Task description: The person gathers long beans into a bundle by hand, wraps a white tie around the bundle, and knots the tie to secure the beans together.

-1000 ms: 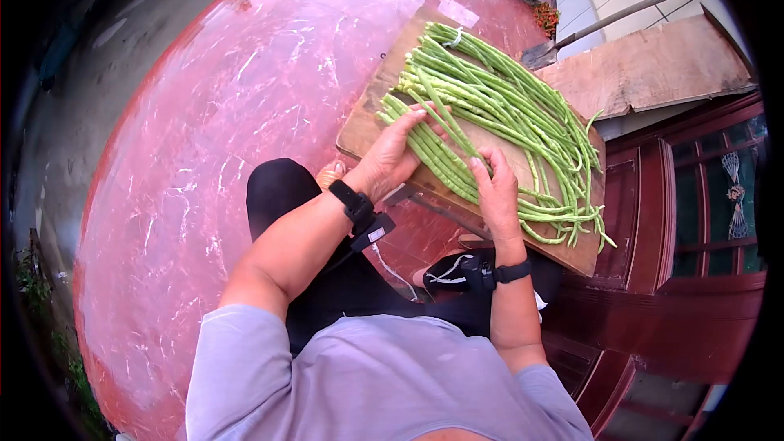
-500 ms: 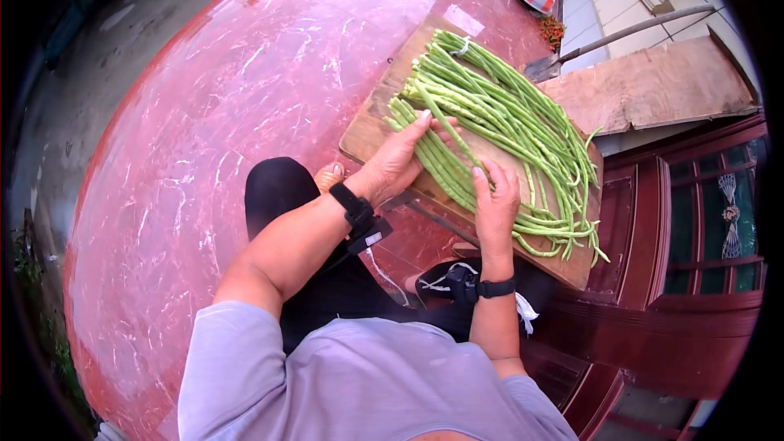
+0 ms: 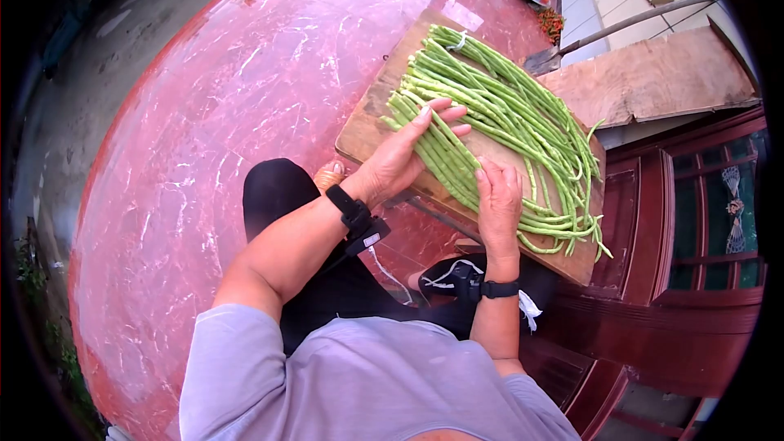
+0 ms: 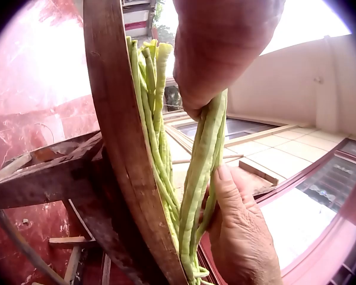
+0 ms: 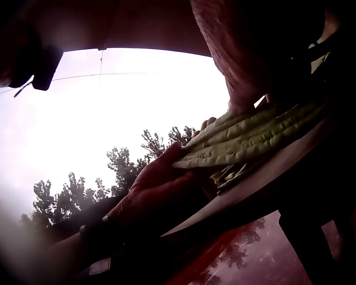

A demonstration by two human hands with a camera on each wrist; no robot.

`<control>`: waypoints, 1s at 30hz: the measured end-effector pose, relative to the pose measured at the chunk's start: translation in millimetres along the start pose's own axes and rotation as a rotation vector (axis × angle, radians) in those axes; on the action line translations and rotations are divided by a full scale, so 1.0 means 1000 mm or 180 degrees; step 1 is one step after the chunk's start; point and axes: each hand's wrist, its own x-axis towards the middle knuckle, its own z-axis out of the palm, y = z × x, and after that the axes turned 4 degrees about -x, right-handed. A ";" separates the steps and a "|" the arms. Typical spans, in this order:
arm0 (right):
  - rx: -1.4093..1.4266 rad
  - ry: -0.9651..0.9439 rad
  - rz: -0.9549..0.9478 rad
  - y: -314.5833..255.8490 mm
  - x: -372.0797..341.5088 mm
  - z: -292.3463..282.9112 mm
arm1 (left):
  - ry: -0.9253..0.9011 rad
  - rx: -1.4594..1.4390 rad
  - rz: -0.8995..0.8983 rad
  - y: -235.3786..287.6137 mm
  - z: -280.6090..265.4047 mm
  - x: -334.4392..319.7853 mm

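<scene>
Slender, bumpy green beans (image 3: 494, 104) lie across a flat wooden board (image 3: 369, 118); the left hand (image 3: 398, 157) holds several between thumb and extended fingers, the right hand (image 3: 500, 198) pinching them farther along.

A wooden table (image 3: 363, 126) bears long green beans (image 3: 494, 108); one bundle (image 3: 495, 64) is tied.

Long beans (image 3: 498, 98) crowd the board (image 3: 369, 118), its upper-left margin lying free.
</scene>
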 end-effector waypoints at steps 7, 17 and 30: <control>0.0062 -0.0442 0.0024 0.002 -0.001 0.005 | 0.0138 -0.0351 -0.0149 -0.008 -0.016 0.006; -0.0088 -0.0510 -0.0207 -0.020 0.001 0.016 | 0.0703 -0.1285 -0.0111 -0.015 -0.018 0.008; 0.0685 -0.0717 -0.0517 -0.007 0.008 0.007 | 0.1263 -0.0953 -0.0272 -0.026 -0.017 0.011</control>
